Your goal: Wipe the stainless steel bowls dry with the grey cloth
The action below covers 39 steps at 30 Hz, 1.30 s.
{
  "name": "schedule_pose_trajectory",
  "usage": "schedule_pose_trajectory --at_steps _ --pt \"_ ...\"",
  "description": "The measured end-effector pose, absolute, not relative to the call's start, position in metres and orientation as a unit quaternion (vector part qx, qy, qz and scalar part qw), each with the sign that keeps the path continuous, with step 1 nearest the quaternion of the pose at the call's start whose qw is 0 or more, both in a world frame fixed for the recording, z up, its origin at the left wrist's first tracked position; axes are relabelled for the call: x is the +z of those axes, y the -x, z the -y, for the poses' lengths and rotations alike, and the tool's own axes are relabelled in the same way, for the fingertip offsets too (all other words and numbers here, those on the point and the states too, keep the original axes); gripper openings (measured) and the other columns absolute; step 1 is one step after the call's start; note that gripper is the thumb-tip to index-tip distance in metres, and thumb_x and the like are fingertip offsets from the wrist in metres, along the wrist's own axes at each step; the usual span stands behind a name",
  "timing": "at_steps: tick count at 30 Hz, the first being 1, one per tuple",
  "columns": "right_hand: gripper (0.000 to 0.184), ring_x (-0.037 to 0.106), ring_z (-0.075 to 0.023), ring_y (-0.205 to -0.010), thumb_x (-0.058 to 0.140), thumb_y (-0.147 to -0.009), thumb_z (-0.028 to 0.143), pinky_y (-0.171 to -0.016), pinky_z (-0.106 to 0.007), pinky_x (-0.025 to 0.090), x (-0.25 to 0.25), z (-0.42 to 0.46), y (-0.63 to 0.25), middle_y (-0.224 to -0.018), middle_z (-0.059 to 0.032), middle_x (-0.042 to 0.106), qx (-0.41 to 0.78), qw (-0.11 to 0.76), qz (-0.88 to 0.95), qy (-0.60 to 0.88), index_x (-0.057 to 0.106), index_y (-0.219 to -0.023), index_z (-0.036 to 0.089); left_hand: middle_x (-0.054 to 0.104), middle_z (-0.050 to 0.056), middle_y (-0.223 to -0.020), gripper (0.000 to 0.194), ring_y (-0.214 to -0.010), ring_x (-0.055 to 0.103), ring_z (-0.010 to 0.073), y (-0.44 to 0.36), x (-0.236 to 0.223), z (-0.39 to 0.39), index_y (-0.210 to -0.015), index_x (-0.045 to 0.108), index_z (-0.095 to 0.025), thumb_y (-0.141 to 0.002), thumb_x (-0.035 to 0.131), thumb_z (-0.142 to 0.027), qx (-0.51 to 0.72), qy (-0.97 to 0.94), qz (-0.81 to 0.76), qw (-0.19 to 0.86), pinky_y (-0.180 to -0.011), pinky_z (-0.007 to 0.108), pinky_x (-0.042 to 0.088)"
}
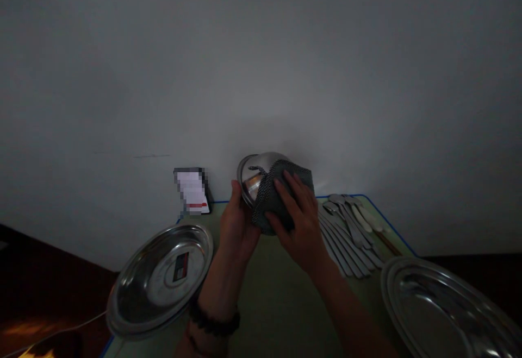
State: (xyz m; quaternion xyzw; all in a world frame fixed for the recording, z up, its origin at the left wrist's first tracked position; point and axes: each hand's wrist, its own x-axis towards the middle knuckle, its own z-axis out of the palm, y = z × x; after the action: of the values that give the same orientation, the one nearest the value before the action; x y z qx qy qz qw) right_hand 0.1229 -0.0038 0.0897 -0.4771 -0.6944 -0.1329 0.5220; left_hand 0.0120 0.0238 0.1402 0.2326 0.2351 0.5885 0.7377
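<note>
A shiny metal bowl (252,180) is held up over the table, tilted so its rounded outside faces up and to the right. My left hand (237,222) grips it from the left and below, thumb along the rim and the other fingers mostly hidden underneath. Over the right part of the bowl lies a dark grey cloth (277,198) with a patterned edge. My right hand (299,217) presses that cloth against the bowl's outside, its fingers bent over the fabric. Part of the bowl is hidden under the cloth.
On the green table (281,303) a metal basin (126,298) with a label stands at left, another basin (391,287) at right. Several spoons and other cutlery (346,238) lie to the right. A phone (193,189) leans against the wall (261,75) behind.
</note>
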Motion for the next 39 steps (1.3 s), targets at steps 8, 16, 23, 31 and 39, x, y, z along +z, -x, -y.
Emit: schedule_pose_trajectory --at_steps 8,16,23,31,39 --pt "0.056 0.034 -0.0244 -0.136 0.055 -0.089 0.032 -0.109 -0.049 0.032 0.086 0.001 -0.128 -0.144 -0.0114 0.042 -0.114 0.52 0.705 0.469 0.036 -0.141 0.023 0.075 0.01 -0.086 0.049 -0.106 0.064 0.0235 -0.01 0.136 -0.032 -0.091 0.072 -0.01 -0.097 0.032 -0.039 0.564 -0.258 -0.233 0.749 -0.097 0.037 0.047" --pt "0.06 0.039 -0.025 -0.133 0.058 -0.087 0.031 -0.106 -0.05 0.037 0.088 0.001 -0.126 -0.143 -0.01 0.042 -0.127 0.564 0.671 0.463 0.034 -0.142 0.028 0.075 0.007 -0.086 0.032 -0.093 0.067 0.0184 -0.017 0.13 -0.025 -0.094 0.071 -0.012 -0.091 0.049 -0.035 0.57 -0.275 -0.271 0.725 -0.087 0.029 0.051" --pt "0.057 0.026 -0.028 -0.14 0.051 -0.091 0.026 -0.109 -0.055 0.031 0.088 0.006 -0.12 -0.153 -0.0065 0.024 -0.152 0.604 0.63 0.465 0.03 -0.144 0.031 0.073 0.003 -0.081 0.03 -0.081 0.065 0.0159 -0.012 0.126 -0.017 -0.086 0.073 -0.017 -0.076 0.068 -0.045 0.537 -0.457 -0.247 0.665 -0.073 0.024 0.05" --pt "0.04 0.041 -0.0229 -0.131 0.038 -0.094 0.024 -0.107 -0.049 0.034 0.093 0.005 -0.135 -0.137 -0.0084 0.049 -0.107 0.646 0.58 0.484 0.046 -0.133 0.024 0.074 0.003 -0.087 0.026 -0.087 0.063 0.02 0.002 0.137 -0.012 -0.093 0.076 -0.022 -0.081 0.062 -0.04 0.402 -0.685 -0.254 0.552 -0.086 0.03 0.046" --pt "0.032 0.06 -0.0169 -0.07 0.039 -0.093 0.043 -0.064 -0.028 0.046 0.097 0.002 -0.155 -0.077 -0.0011 0.066 0.061 0.663 0.483 0.569 0.061 -0.09 0.02 0.07 0.004 -0.068 0.024 -0.065 0.061 0.0166 0.023 0.137 -0.017 -0.081 0.076 -0.018 -0.077 0.067 -0.04 0.439 -0.616 -0.302 0.58 -0.062 0.025 0.047"
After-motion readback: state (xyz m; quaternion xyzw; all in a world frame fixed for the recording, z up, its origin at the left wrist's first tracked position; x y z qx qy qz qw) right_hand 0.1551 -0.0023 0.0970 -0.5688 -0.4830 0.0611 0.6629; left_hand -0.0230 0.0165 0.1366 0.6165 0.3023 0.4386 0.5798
